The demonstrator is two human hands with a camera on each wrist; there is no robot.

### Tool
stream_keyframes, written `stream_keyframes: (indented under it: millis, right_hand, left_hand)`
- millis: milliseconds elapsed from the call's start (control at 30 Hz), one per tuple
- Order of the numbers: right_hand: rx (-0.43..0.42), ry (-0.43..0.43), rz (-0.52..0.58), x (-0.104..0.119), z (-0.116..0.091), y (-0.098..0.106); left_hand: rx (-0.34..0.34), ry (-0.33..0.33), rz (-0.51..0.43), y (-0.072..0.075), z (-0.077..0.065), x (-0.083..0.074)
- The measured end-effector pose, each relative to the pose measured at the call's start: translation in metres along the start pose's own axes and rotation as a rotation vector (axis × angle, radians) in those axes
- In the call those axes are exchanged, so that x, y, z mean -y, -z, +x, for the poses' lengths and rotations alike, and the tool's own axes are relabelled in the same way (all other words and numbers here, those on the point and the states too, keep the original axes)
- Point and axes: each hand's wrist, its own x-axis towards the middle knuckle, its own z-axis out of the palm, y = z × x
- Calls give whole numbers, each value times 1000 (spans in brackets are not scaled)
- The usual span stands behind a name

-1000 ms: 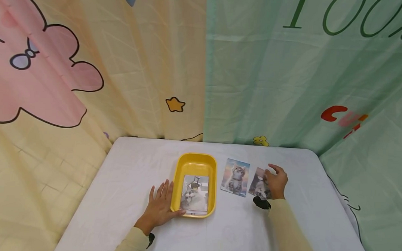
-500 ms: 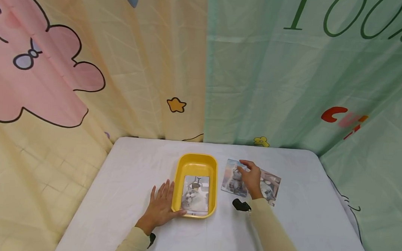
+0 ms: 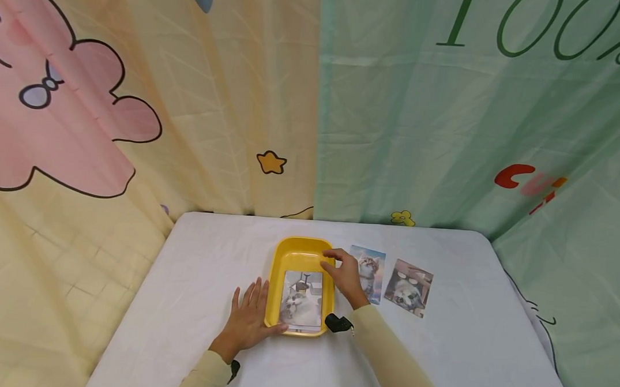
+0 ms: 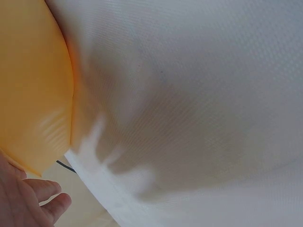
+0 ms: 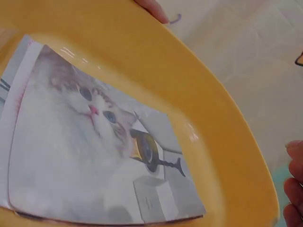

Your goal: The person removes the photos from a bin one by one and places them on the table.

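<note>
A yellow plastic tray (image 3: 299, 244) stands on the white table, with a cat picture card (image 3: 302, 300) lying in its near part. At the card's edge in the right wrist view, another card's edge (image 5: 21, 85) peeks out beneath it. My left hand (image 3: 247, 320) lies along the tray's left side, fingers spread, thumb over the near left corner. My right hand (image 3: 347, 276) hovers at the tray's right rim, thumb and index finger apart, nothing between them. It partly covers a kitten card (image 3: 371, 274) on the table. Farther right lies another cat card (image 3: 410, 287).
White cloth (image 3: 465, 333) covers the table. Behind it hang a yellow curtain (image 3: 228, 155) and a green curtain (image 3: 385, 133). A black wrist camera (image 3: 338, 323) sits under my right wrist, close to the tray's near right corner.
My right hand has moved left from the rightmost card, across the kitten card, to the tray's right rim. Both table cards stay in place. My left hand has not moved.
</note>
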Motion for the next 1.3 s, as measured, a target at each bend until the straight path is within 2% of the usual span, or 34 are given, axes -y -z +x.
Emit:
stream_keyframes:
  millis: [300, 467, 733, 1067, 1300]
  right_hand:
    - [128, -46, -46, 10, 1, -33]
    - [164, -95, -51, 9, 2, -48]
    - [150, -115, -100, 5, 0, -64]
    - [84, -176, -255, -4, -2, -76]
    - [94, -236, -233, -5, -3, -75]
  left_hand:
    - [-7, -15, 9, 1, 1, 0]
    - [-8, -18, 2, 0, 0, 1]
    - [-42, -29, -11, -2, -1, 3]
    - [-64, -44, -22, -2, -1, 3]
    - [-48, -37, -17, -1, -1, 2]
